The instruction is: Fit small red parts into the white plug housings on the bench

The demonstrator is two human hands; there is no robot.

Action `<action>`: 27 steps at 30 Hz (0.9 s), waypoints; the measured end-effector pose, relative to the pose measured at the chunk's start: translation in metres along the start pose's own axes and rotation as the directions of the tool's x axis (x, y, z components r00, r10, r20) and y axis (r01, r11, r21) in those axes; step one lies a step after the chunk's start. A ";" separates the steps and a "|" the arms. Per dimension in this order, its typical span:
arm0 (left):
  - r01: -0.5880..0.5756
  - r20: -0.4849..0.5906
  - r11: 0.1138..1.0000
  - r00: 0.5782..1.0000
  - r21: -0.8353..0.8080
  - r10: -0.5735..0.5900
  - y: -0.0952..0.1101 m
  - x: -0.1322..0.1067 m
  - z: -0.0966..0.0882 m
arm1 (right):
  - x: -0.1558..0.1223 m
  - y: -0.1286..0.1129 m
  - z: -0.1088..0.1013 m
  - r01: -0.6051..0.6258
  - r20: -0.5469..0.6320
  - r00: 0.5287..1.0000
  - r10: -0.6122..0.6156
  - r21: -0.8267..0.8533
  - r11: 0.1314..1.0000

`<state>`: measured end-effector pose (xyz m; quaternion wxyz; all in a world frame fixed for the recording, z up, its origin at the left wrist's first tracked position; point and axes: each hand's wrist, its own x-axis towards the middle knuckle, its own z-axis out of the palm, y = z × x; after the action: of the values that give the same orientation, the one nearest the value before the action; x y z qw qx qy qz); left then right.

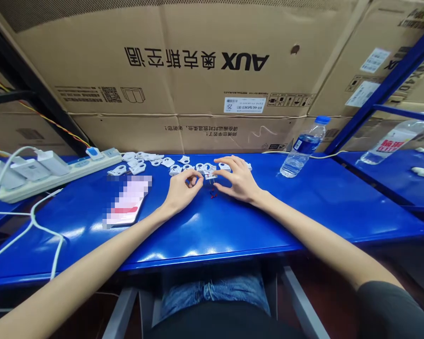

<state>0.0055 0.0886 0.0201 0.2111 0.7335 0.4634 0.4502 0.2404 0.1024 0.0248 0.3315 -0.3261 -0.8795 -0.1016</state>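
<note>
On my blue table (304, 221), a phone (127, 201) lies toward the left, its screen blurred. A white power strip (61, 175) with chargers plugged in runs along the back-left edge, its white cable (45, 226) looping toward the front-left corner. A water bottle (304, 147) stands near the back edge on my right. Cardboard boxes (198, 70) marked AUX rise behind the back edge.
</note>
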 end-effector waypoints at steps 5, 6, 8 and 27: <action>-0.050 0.067 0.999 0.997 0.020 0.049 0.001 -0.002 0.000 | -0.002 0.008 0.006 -0.059 0.014 0.998 0.060 -0.037 0.998; -0.069 0.093 0.997 0.993 0.031 0.065 0.000 -0.002 0.001 | -0.002 0.010 0.007 -0.076 0.014 0.997 0.077 -0.045 0.996; -0.107 0.157 0.993 0.983 0.055 0.097 -0.001 -0.002 0.001 | -0.003 0.013 0.009 -0.111 0.012 0.994 0.112 -0.062 0.992; -0.184 0.244 0.965 0.960 0.189 0.135 -0.003 -0.006 0.004 | 0.001 0.022 0.021 -0.170 0.057 0.983 0.173 -0.057 0.984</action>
<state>0.0062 0.0855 0.0134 0.1474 0.8339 0.4197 0.3268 0.2433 0.1279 0.0086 0.3034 -0.4119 -0.8550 -0.0852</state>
